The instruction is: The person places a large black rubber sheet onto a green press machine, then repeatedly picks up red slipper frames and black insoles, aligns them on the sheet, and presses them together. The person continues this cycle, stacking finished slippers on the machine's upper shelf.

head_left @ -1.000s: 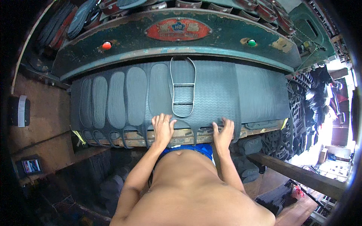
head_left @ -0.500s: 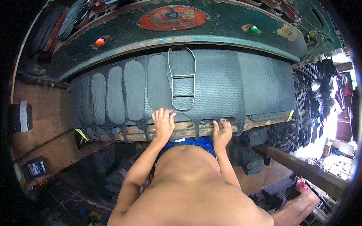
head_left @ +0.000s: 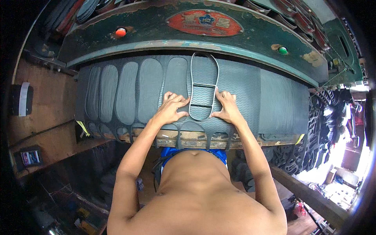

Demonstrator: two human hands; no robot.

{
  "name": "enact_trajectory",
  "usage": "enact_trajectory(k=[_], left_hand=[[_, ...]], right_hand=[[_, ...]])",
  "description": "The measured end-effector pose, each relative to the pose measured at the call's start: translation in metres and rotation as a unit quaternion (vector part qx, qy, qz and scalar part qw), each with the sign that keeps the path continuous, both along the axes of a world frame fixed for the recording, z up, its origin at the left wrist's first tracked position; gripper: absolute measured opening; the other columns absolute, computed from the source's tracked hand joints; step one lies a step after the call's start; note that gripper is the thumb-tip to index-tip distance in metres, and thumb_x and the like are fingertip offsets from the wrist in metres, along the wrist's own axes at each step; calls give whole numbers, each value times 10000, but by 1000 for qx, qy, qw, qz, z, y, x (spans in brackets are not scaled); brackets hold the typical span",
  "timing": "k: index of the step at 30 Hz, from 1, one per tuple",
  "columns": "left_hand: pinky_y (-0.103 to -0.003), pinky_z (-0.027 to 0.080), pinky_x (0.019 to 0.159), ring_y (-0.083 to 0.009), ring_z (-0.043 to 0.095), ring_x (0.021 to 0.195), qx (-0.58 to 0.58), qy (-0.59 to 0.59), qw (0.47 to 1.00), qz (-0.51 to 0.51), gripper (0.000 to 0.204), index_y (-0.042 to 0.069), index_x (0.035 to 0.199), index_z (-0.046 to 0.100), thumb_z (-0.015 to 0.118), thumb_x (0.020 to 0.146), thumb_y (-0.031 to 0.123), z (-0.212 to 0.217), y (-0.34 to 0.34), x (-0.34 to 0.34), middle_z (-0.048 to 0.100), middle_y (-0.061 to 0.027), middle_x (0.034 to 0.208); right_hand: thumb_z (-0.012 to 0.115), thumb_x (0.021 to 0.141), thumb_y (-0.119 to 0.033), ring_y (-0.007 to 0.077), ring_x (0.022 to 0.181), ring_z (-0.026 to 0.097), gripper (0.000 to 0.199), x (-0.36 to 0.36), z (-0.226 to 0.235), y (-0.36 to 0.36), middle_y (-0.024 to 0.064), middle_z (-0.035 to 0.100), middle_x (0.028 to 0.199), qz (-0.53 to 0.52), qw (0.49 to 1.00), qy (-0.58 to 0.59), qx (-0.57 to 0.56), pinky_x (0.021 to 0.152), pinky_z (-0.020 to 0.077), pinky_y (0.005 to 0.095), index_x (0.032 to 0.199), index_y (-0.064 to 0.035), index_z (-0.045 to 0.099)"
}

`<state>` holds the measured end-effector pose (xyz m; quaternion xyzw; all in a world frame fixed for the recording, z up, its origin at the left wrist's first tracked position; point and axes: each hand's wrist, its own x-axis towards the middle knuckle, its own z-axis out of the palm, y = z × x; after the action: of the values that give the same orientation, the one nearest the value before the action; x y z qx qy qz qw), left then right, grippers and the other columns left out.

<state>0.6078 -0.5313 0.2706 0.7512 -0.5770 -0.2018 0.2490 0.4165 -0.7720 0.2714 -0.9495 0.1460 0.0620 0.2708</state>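
Where both rested at the sheet's near edge, left hand (head_left: 169, 109) and right hand (head_left: 227, 110) now flank the sole cutter (head_left: 203, 87), fingers spread on rubber sheet (head_left: 243, 94).

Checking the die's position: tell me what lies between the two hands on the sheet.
In the head view, the metal sole-shaped cutting die lies between the left hand and the right hand, flat on the grey rubber sheet. Both hands touch its heel end.

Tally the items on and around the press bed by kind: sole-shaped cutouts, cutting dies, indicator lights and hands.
Sole-shaped cutouts in the rubber sheet: 5, left of the die
Metal sole-shaped cutting die: 1
Indicator lights: 2, red light and green light
Hands on the sheet: 2, left hand and right hand
Total: 10
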Motion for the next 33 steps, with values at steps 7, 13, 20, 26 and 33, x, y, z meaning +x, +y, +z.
enact_trajectory(k=[7,13,20,26,33], left_hand=[[-442,286,1106,-229,549,1046,-12,21,1000,-2,615,108,1286,725,863,722,310,-1,3,0,659,-37,1044],[-463,277,1134,-211,570,1067,-18,16,1000,-6,580,124,1268,735,861,735,312,-2,3,0,664,-20,1022],[-474,280,1146,-205,559,1060,-2,17,1000,6,576,139,1292,722,848,765,336,-4,3,-1,635,-15,1002],[-464,278,1136,-212,553,1056,-10,18,1000,-1,590,124,1295,719,853,753,315,-1,2,-1,637,-24,1007],[-427,334,1124,-272,542,1086,-7,80,995,56,629,102,1424,615,792,831,219,18,3,9,648,-70,1030]], right_hand=[[944,501,-443,299,1083,518,1217,-6,-2,-1,125,536,1065,8,999,-47,20,958,325,429,1530,-14,454],[955,484,-408,288,1083,521,1178,-7,-3,-3,107,546,1087,14,998,-52,24,953,331,427,1501,-27,497],[959,485,-398,282,1073,520,1184,-8,-4,-4,101,532,1077,20,999,-43,24,946,331,422,1500,-7,488],[959,499,-379,280,1081,513,1174,-6,4,-3,100,522,1079,18,998,-39,35,950,331,425,1502,0,481],[905,691,-224,314,1096,617,885,-4,31,-30,141,676,1120,8,986,-54,158,1048,414,412,1475,-39,538]])
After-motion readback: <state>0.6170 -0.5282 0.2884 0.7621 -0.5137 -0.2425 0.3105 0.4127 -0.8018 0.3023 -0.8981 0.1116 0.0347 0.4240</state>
